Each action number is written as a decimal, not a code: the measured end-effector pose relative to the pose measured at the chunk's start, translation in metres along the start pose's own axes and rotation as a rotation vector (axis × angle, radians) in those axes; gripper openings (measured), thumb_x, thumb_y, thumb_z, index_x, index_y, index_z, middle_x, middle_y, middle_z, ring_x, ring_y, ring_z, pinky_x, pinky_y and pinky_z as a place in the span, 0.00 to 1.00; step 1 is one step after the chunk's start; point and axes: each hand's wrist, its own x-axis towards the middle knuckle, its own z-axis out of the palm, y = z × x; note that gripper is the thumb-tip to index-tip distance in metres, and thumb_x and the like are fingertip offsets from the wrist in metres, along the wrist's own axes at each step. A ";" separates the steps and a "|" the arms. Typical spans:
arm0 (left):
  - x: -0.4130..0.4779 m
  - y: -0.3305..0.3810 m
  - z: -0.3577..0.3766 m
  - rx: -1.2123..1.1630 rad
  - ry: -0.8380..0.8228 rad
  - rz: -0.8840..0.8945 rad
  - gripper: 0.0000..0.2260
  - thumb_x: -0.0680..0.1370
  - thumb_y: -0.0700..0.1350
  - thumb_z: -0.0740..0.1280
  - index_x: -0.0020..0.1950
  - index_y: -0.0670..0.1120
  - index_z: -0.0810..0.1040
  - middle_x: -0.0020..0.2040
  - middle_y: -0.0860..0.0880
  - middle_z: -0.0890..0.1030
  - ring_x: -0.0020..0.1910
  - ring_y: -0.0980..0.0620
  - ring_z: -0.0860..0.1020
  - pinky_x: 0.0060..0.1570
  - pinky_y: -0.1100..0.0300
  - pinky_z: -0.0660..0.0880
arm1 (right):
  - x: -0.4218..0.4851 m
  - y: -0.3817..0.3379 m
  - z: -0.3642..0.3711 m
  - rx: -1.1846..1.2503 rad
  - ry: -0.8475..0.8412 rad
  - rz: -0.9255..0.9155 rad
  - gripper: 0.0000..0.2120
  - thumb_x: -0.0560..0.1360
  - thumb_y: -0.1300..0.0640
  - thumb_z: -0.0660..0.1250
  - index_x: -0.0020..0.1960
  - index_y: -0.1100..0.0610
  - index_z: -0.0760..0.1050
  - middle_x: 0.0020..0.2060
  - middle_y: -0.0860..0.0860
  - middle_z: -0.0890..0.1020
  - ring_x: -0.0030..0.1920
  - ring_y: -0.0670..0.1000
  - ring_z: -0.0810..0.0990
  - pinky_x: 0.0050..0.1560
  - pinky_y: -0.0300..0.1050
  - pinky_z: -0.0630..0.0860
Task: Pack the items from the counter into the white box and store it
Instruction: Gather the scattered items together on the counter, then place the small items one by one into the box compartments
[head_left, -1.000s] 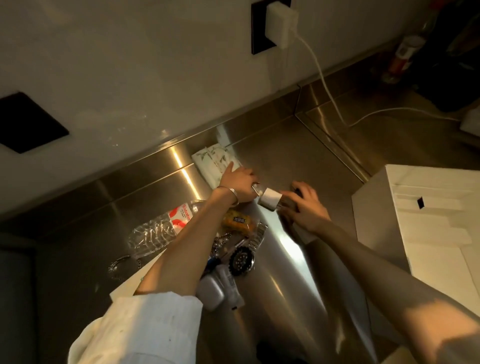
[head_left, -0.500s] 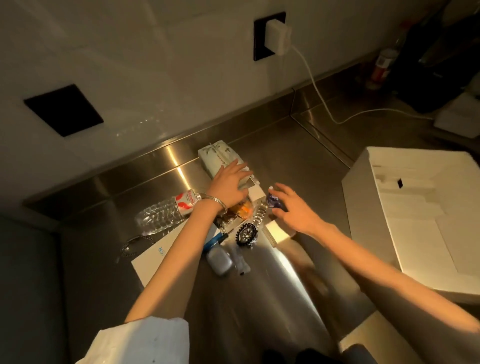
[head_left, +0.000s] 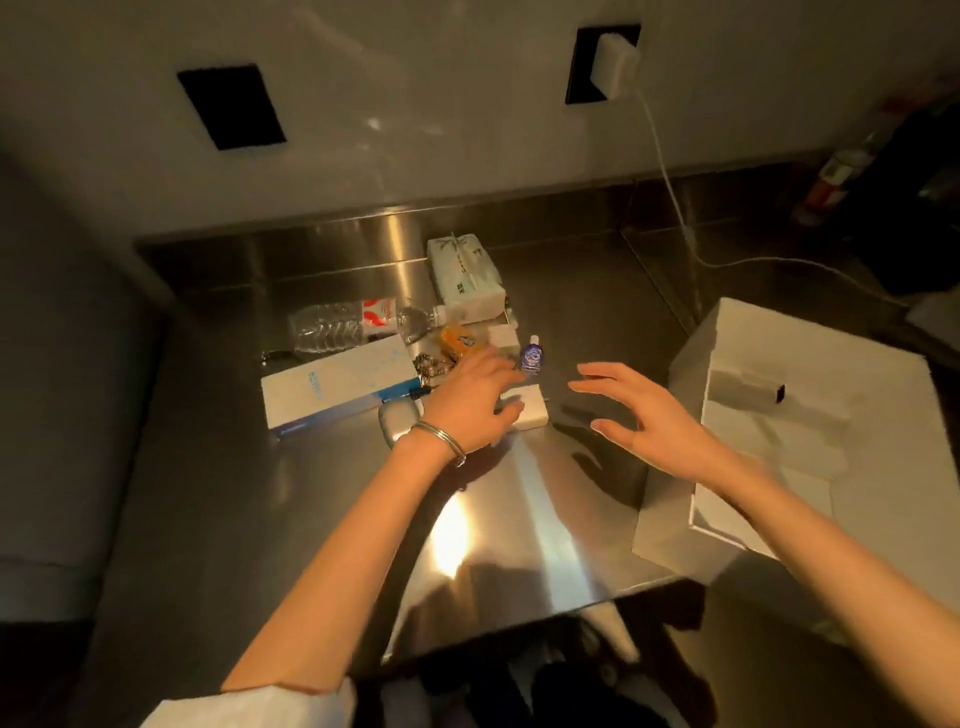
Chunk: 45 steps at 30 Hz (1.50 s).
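White charger (head_left: 615, 65) in black socket (head_left: 581, 83), white cable (head_left: 670, 176) trailing right, black wall plate (head_left: 231, 106), blurred red-labelled bottle (head_left: 828, 182)

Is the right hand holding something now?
No, the right hand is open with its fingers spread, beside the white box, and nothing is in it.

The white box (head_left: 691, 348) sits open on the right side of the counter (head_left: 322, 499). Left of it, things lie in a bunch: a clear water bottle (head_left: 343, 325) on its side, a tissue pack (head_left: 465, 275), a long flat box (head_left: 337, 389), and a tiny blue bottle (head_left: 531, 356) (standing up).
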 end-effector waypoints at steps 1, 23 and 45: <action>-0.006 0.013 0.006 -0.006 0.021 -0.027 0.18 0.77 0.51 0.61 0.66 0.49 0.70 0.68 0.48 0.71 0.72 0.48 0.59 0.71 0.54 0.55 | -0.009 0.005 -0.005 -0.009 -0.011 -0.021 0.20 0.76 0.59 0.65 0.66 0.51 0.70 0.70 0.48 0.66 0.69 0.46 0.66 0.63 0.33 0.58; -0.043 0.211 0.054 -0.187 0.109 -0.527 0.12 0.76 0.46 0.64 0.58 0.48 0.77 0.51 0.45 0.82 0.50 0.43 0.79 0.50 0.51 0.76 | -0.090 0.081 -0.064 -0.039 -0.050 -0.247 0.21 0.75 0.61 0.65 0.67 0.53 0.69 0.67 0.50 0.69 0.67 0.50 0.69 0.64 0.39 0.62; -0.202 0.085 -0.013 0.131 0.246 -0.834 0.08 0.77 0.44 0.60 0.52 0.47 0.78 0.49 0.44 0.82 0.48 0.44 0.79 0.46 0.56 0.73 | -0.036 -0.056 0.047 0.013 0.015 -0.280 0.08 0.75 0.51 0.66 0.51 0.49 0.81 0.48 0.48 0.85 0.49 0.49 0.80 0.48 0.49 0.77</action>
